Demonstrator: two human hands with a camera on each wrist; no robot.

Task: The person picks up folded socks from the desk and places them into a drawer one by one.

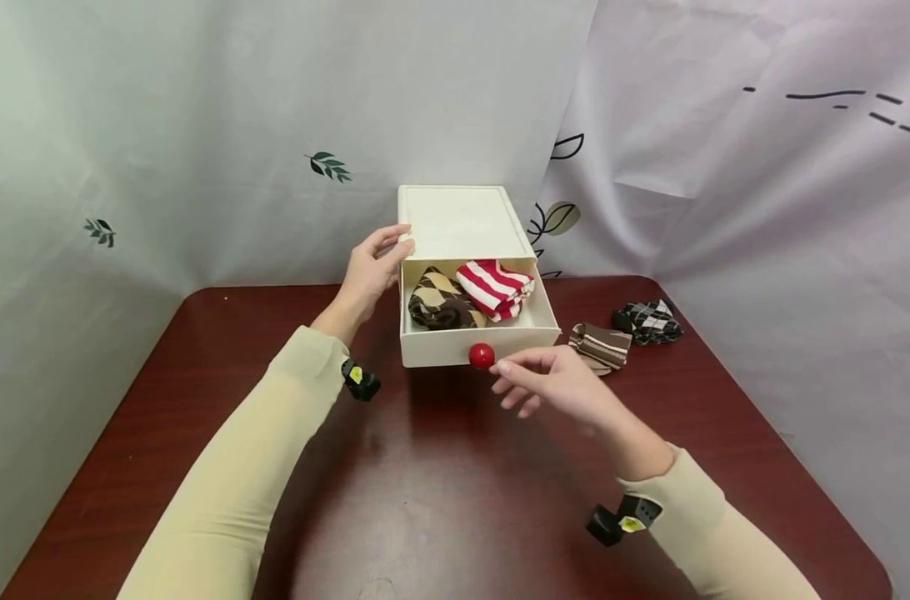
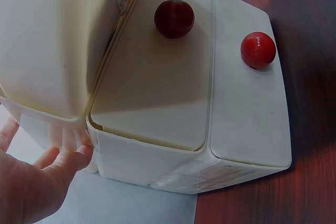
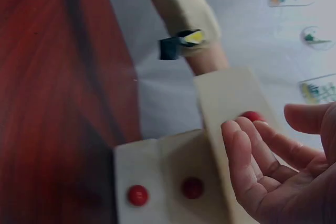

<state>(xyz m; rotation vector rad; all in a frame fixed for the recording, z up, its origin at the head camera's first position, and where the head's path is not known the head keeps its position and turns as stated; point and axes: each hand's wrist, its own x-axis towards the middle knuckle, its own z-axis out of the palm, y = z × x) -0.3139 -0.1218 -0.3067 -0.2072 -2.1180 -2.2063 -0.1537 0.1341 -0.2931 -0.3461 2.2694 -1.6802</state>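
A pale printed backdrop (image 1: 455,92) hangs behind a reddish-brown table (image 1: 425,500). The white top drawer (image 1: 436,348) juts from its cabinet (image 1: 462,218) towards the person, long axis front to back, holding folded socks (image 1: 492,287). Its red knob (image 1: 482,356) lies just beyond the right hand (image 1: 563,383), its fingers loose around nothing. The left hand (image 1: 372,271) touches the cabinet's left edge, fingers relaxed.

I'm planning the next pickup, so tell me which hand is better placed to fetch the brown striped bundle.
Probably the right hand: it is by the red knob, near the brown striped bundle, and appears to hold nothing. The left hand is farther off, touching the left side of the cabinet.
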